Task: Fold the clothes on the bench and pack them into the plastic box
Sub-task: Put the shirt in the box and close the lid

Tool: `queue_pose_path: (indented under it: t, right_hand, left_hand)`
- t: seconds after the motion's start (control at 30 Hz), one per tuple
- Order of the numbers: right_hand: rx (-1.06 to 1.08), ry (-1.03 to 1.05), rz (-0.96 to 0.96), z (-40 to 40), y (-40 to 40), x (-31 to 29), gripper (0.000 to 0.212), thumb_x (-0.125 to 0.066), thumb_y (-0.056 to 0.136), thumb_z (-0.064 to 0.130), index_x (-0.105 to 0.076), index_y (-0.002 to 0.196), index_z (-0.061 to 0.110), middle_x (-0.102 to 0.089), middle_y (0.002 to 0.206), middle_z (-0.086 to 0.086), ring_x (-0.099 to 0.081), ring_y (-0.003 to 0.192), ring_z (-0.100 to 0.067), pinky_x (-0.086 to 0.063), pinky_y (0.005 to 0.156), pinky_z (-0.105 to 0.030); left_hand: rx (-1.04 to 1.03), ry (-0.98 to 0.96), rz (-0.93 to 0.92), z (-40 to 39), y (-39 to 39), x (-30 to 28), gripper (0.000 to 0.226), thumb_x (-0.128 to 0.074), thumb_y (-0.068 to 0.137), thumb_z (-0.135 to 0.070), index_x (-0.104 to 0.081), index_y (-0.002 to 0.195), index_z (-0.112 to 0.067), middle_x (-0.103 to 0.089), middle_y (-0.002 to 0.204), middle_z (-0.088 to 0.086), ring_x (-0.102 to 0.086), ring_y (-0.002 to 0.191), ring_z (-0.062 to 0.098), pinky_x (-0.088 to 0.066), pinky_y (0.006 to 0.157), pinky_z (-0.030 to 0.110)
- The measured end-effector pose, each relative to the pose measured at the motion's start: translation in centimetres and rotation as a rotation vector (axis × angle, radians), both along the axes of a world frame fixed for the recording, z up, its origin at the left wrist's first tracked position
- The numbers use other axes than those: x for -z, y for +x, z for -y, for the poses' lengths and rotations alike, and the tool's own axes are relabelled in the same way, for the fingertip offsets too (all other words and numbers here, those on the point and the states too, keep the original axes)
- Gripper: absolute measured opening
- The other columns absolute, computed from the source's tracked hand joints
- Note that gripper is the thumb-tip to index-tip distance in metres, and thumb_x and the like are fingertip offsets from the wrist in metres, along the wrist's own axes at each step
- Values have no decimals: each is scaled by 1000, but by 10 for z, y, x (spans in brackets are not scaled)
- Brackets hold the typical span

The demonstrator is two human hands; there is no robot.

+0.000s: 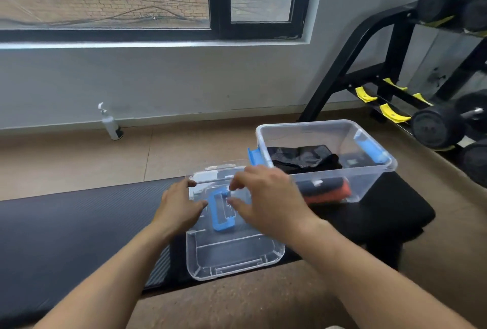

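Note:
The clear plastic box (379, 170) with blue latches stands on the black bench (390, 210), its top open. Inside lie folded black clothes (305, 158) and, lower down, a black and orange folded piece (326, 191). The clear lid (232, 255) with a blue handle (221, 210) lies flat to the left of the box. My left hand (179, 207) rests on the lid's left edge, thumb on its top. My right hand (268, 199) is just over the lid, its loosely bent fingertips and thumb beside the blue handle, holding nothing that I can see.
A dark ribbed mat (79, 223) stretches to the left under the lid. A dumbbell rack (395, 65) with black weights (434, 128) stands at the right. A white pump bottle (110, 123) sits on the floor by the wall under the window.

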State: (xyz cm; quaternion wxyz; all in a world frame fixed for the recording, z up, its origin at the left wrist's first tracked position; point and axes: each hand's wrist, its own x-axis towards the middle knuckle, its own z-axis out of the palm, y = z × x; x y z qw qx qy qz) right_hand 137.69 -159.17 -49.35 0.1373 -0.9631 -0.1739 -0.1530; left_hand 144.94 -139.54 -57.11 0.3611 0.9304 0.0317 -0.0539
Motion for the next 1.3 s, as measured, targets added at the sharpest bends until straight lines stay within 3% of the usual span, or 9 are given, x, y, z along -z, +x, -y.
queue_pose_path:
  t: [0.1, 0.17, 0.27, 0.43, 0.6, 0.83, 1.0, 1.1, 1.3]
  right_hand:
    - [-114, -391, -478, -35, -34, 31, 48, -74, 82, 52, -62, 115, 20, -65, 114, -3, -61, 107, -26, -45, 80, -39]
    - [-94, -552, -538, -42, -41, 51, 39, -78, 84, 31, -61, 115, 13, -64, 116, -10, -61, 108, -32, -41, 75, -40]
    - [-100, -538, -443, -39, -37, 59, 15, -58, 88, 1, -61, 96, 13, -68, 105, -11, -64, 100, -34, -34, 69, -39]
    - [-183, -273, -40, -37, -33, 47, 17, -65, 73, 8, -59, 86, 18, -62, 81, -1, -60, 75, -24, -42, 56, -36]
    - [60, 271, 394, -15, -15, 14, 21, -71, 80, 12, -53, 90, 18, -62, 80, 3, -59, 74, -20, -50, 69, -37]
    - [358, 1239, 230, 50, -2, -39, 30, -79, 83, 41, -64, 107, 32, -71, 96, 3, -75, 73, -16, -63, 63, -35]
    - [582, 1228, 191, 106, 11, -31, 45, -76, 88, 33, -64, 131, 24, -69, 105, 5, -72, 87, -15, -60, 65, -24]
    - [633, 1220, 194, 139, 20, -27, 44, -71, 89, 14, -63, 129, 28, -68, 110, 6, -68, 101, -14, -59, 76, -27]
    - [773, 1130, 254, 191, 24, -15, 40, -65, 93, 10, -63, 129, 27, -70, 119, 8, -66, 109, -6, -56, 99, -39]
  left_hand:
    - [-29, -95, 47, -5, -1, 0, 52, -75, 90, -26, -57, 137, -12, -56, 146, 9, -51, 136, 27, -40, 113, 41]
    - [-27, -150, 101, -5, -4, -4, 45, -74, 92, -30, -61, 132, -15, -60, 141, 6, -53, 134, 24, -41, 110, 40]
    - [0, -224, 239, -4, -11, -13, 29, -72, 93, -34, -68, 119, -24, -68, 129, -1, -59, 125, 20, -48, 105, 42]
    - [83, -336, 527, 0, -25, -41, 16, -64, 97, -35, -70, 109, -27, -70, 113, -12, -63, 111, 6, -48, 97, 23]
    - [-446, -620, 821, -27, -20, -72, 9, -60, 100, -29, -65, 106, -26, -68, 111, -6, -62, 109, 11, -48, 103, 30]
    - [-195, -701, 207, -3, -19, -52, 68, -64, 96, -44, -35, 154, -23, -49, 151, 1, -49, 132, 16, -37, 106, 35]
    - [-4, -783, 124, 37, -23, -50, 63, -62, 99, -26, -35, 155, -17, -67, 130, 2, -68, 115, 19, -50, 108, 46]
    - [74, -808, 146, 63, -24, -60, 72, -49, 105, -11, -8, 163, -23, -54, 147, -6, -56, 132, 13, -42, 113, 35]
    - [245, -760, 125, 105, -8, -59, 72, -55, 101, -19, -20, 162, -34, -28, 163, -21, -30, 149, 2, -25, 125, 36]
